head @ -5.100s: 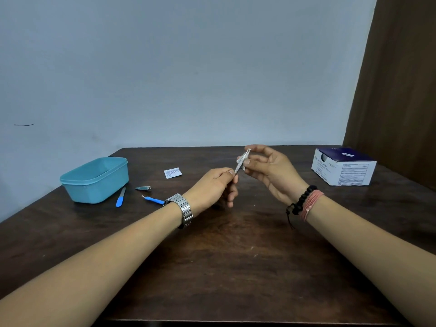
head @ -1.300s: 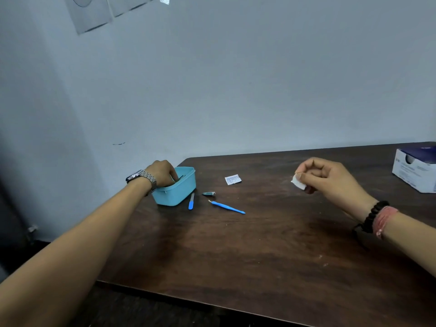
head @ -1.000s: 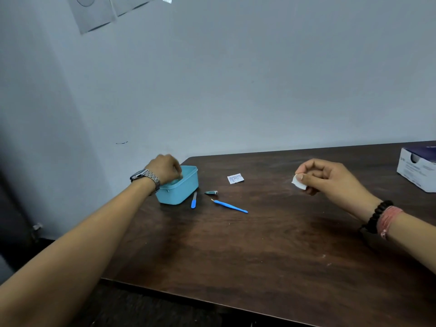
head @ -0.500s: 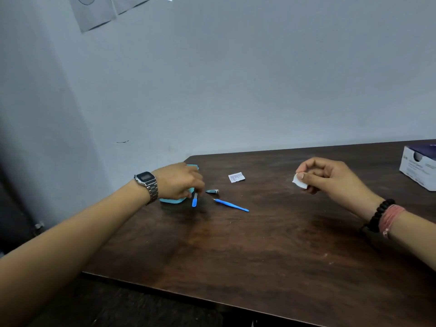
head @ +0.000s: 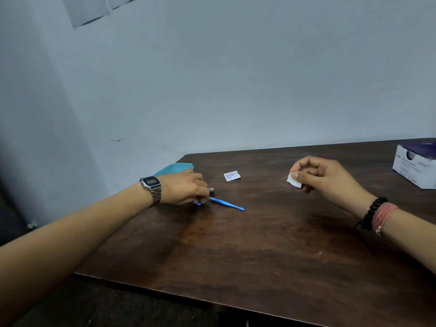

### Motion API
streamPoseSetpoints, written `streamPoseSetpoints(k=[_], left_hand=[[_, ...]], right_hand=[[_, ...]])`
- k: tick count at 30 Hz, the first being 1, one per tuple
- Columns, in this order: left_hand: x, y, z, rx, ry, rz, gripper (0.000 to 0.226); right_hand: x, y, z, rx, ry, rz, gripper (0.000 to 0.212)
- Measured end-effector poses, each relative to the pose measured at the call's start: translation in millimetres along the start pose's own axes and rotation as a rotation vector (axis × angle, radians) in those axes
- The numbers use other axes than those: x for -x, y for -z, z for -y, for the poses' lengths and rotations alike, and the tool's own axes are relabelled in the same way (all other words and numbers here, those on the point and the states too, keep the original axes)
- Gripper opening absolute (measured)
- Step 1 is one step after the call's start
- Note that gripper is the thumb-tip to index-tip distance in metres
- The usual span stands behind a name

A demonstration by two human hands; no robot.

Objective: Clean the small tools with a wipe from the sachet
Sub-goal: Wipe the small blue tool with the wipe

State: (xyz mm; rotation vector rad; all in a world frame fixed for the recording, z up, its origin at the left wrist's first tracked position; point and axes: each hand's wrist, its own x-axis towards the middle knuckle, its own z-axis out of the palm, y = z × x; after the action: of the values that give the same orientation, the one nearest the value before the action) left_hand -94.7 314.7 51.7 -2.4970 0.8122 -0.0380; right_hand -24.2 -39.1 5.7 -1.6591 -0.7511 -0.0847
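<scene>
On the dark wooden table (head: 259,251) against a grey wall, the left hand (head: 182,191) has its fingers curled down over a small blue-handled tool (head: 199,203) beside the teal tub (head: 174,168), while the right hand (head: 323,177) pinches a white wipe (head: 293,182) between thumb and fingers, the sachet (head: 232,176) lying between them.

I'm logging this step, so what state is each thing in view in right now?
left hand: down on the table among the small tools, grip unclear
right hand: raised, pinching the wipe
wipe: folded, held
sachet: flat on the table
blue tool: lying flat
teal tub: open, partly hidden
box: opened at the top
</scene>
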Motion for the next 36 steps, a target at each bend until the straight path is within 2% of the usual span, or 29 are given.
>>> streamPoseSetpoints(k=[7, 14, 19, 21, 24, 27, 29, 32, 36], left_hand=[[-10, 8, -8, 0.106, -0.014, -0.01, 0.01], [-15, 9, -15, 0.242, 0.049, 0.018, 0.019], [-17, 10, -24, 0.384, 0.065, -0.014, 0.018], [-18, 13, -29, 0.393, 0.059, -0.115, 0.016], [-28, 28, -40, 0.483, 0.032, -0.439, 0.013], [-49, 47, -58, 0.773, 0.109, -0.67, 0.013], [-68, 59, -68, 1.023, 0.193, -0.755, 0.016], [-98, 73, -76, 1.335, 0.212, -0.824, 0.016], [-128, 73, -89, 1.503, 0.223, -0.809, 0.017]], right_hand=[[0, 0, 0, -0.017, -0.013, 0.001, 0.007], [1, -1, 1, -0.015, -0.028, 0.004, 0.005], [3, -2, 4, -0.031, -0.029, -0.003, 0.01], [3, -3, 4, -0.053, -0.029, -0.002, 0.015], [0, -3, 1, -0.056, -0.045, -0.022, 0.018], [-1, -1, -2, -0.053, -0.071, -0.044, 0.017], [-1, 1, -4, -0.057, -0.091, -0.074, 0.014], [-2, 5, -5, -0.049, -0.117, -0.162, 0.004], [-3, 9, -3, -0.053, -0.141, -0.227, 0.006]])
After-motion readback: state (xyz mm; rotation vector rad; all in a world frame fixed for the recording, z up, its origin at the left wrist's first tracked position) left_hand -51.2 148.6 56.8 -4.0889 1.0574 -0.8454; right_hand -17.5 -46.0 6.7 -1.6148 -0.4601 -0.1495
